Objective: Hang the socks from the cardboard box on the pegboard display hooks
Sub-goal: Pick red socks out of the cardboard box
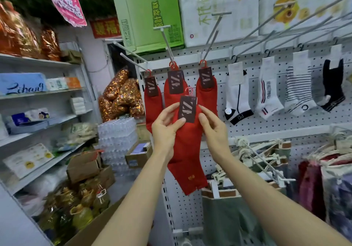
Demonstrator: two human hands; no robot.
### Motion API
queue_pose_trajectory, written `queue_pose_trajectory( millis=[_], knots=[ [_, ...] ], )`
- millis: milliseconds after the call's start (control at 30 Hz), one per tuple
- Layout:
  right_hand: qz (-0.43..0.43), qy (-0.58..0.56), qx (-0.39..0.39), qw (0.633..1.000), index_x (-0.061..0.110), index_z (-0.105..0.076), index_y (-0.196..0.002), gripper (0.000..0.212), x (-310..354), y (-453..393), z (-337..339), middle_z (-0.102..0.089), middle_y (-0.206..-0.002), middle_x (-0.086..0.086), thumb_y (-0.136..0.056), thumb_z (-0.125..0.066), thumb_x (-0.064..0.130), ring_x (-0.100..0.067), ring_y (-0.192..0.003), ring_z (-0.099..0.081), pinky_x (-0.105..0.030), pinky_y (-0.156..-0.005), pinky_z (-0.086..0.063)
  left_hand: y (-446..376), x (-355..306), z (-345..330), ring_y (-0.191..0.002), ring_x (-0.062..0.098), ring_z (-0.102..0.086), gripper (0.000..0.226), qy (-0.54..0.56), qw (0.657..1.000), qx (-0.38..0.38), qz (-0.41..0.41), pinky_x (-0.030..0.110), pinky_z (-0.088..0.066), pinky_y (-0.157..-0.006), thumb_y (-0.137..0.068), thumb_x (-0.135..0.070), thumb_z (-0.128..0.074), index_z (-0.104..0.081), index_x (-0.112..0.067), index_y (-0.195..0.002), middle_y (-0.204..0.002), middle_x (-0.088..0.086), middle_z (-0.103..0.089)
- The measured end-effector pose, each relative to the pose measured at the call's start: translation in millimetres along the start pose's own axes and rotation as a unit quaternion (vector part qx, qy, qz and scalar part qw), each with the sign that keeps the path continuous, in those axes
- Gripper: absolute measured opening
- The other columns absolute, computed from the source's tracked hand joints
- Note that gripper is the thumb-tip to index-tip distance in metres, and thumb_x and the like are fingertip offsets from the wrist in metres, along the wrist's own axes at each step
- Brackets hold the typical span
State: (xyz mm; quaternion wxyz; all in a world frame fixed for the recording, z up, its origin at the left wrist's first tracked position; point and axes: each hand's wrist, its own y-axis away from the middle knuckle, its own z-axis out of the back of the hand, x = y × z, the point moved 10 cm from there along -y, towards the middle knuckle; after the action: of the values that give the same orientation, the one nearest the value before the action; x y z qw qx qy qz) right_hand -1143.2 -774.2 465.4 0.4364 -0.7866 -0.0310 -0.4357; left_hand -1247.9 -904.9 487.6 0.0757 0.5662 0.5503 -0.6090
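Centre frame: left hand and right hand pinch red sock beside dark card label. Sock light, limp; best held near stiff label, plastic hanger loop free.

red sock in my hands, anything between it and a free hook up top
Nothing visible blocks it. The held sock sits in front of hung red socks; the hook above reaches forward, its tip bare.

Crowded shop corner: white shelving at left, stacked cartons overhead.
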Motion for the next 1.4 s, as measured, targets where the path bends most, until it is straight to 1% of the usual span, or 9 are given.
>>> queue_pose_trajectory(
  millis=[100, 300, 400, 567, 800, 1000, 1100, 1267, 1400],
  knots=[
    [-0.021, -0.041, -0.012, 0.999, 0.022, -0.063, -0.131, 0.039, -2.0, 5.2, 15.0, -0.070, -0.122, 0.000, -0.093, -0.067, 0.014, -0.017, -0.116, -0.065, -0.046, -0.102, -0.050, 2.6, -2.5, -25.3, -0.111, 0.012, -0.067, 0.049, -0.009, 1.000, 0.012, -0.021, 0.023, -0.054, -0.088, -0.079, 0.017, -0.068, -0.067, -0.008, -0.121, -0.117, 0.003, -0.072],
    [-0.026, -0.047, -0.068, 0.996, 0.024, -0.069, -0.118, 0.042, 5.4, -22.7, 54.7, -0.073, -0.115, -0.005, -0.084, -0.071, -0.001, -0.021, -0.112, -0.067, -0.048, -0.101, -0.051, -5.1, -13.6, -67.9, -0.097, 0.002, -0.069, 0.032, -0.104, 0.991, 0.002, -0.084, 0.019, -0.051, -0.089, -0.081, 0.006, -0.073, -0.073, -0.007, -0.110, -0.106, 0.001, -0.075],
    [-0.036, -0.042, -0.063, 0.996, 0.027, -0.069, -0.112, 0.041, 10.4, -44.2, 68.7, -0.074, -0.111, -0.008, -0.085, -0.069, -0.004, -0.022, -0.106, -0.069, -0.047, -0.097, -0.053, -25.4, -42.2, -81.2, -0.093, 0.004, -0.071, 0.028, -0.156, 0.978, -0.033, -0.137, 0.026, -0.055, -0.092, -0.081, -0.001, -0.076, -0.075, -0.011, -0.108, -0.101, -0.001, -0.075],
    [-0.063, -0.047, -0.047, 0.996, 0.024, -0.070, -0.116, 0.040, 5.6, -89.0, 81.6, -0.075, -0.104, -0.007, -0.086, -0.068, -0.002, -0.021, -0.099, -0.072, -0.044, -0.093, -0.056, -58.2, -115.6, -114.8, -0.089, -0.011, -0.066, 0.031, -0.219, 0.941, -0.056, -0.252, 0.012, -0.051, -0.086, -0.083, -0.006, -0.076, -0.072, -0.012, -0.113, -0.104, -0.003, -0.073],
    [-0.054, -0.050, -0.004, 0.997, 0.015, -0.066, -0.125, 0.047, 12.7, -149.7, 62.3, -0.072, -0.113, -0.011, -0.083, -0.068, -0.003, -0.023, -0.104, -0.070, -0.042, -0.094, -0.056, -64.6, -147.2, -135.8, -0.077, -0.014, -0.063, 0.014, -0.331, 0.871, -0.079, -0.355, 0.015, -0.053, -0.081, -0.083, -0.015, -0.076, -0.072, -0.013, -0.096, -0.083, -0.018, -0.068],
    [-0.041, -0.002, 0.016, 0.999, 0.017, -0.068, -0.122, 0.047, 5.3, -175.6, 45.4, -0.075, -0.105, -0.008, -0.079, -0.070, -0.002, -0.021, -0.095, -0.072, -0.041, -0.088, -0.058, -70.4, -149.9, -136.2, -0.077, 0.001, -0.069, 0.010, -0.367, 0.850, -0.085, -0.368, 0.035, -0.058, -0.078, -0.085, -0.024, -0.076, -0.073, -0.017, -0.092, -0.082, -0.013, -0.072],
    [-0.041, 0.015, 0.024, 0.999, 0.024, -0.071, -0.118, 0.046, -2.5, -185.5, 41.4, -0.076, -0.103, -0.003, -0.076, -0.071, 0.004, -0.020, -0.094, -0.072, -0.046, -0.089, -0.058, -71.6, -150.9, -136.9, -0.077, 0.003, -0.069, 0.011, -0.385, 0.841, -0.083, -0.371, 0.035, -0.058, -0.076, -0.085, -0.025, -0.075, -0.073, -0.016, -0.092, -0.082, -0.010, -0.073],
    [-0.042, 0.019, 0.025, 0.999, 0.017, -0.070, -0.120, 0.044, -6.6, -186.9, 38.0, -0.074, -0.103, -0.007, -0.081, -0.069, -0.004, -0.022, -0.093, -0.072, -0.044, -0.087, -0.059, -67.4, -155.7, -140.7, -0.076, 0.001, -0.068, 0.009, -0.398, 0.818, -0.074, -0.407, 0.030, -0.058, -0.075, -0.086, -0.021, -0.075, -0.074, -0.015, -0.093, -0.082, -0.014, -0.071],
    [-0.066, 0.039, 0.025, 0.997, 0.021, -0.064, -0.126, 0.049, -21.0, -185.3, 37.1, -0.072, -0.106, -0.014, -0.079, -0.074, 0.010, -0.026, -0.094, -0.071, -0.047, -0.086, -0.059, -67.3, -156.3, -142.1, -0.077, 0.001, -0.069, 0.011, -0.394, 0.815, -0.061, -0.421, 0.031, -0.059, -0.076, -0.086, -0.019, -0.075, -0.074, -0.013, -0.096, -0.084, -0.016, -0.070]
  ],
)
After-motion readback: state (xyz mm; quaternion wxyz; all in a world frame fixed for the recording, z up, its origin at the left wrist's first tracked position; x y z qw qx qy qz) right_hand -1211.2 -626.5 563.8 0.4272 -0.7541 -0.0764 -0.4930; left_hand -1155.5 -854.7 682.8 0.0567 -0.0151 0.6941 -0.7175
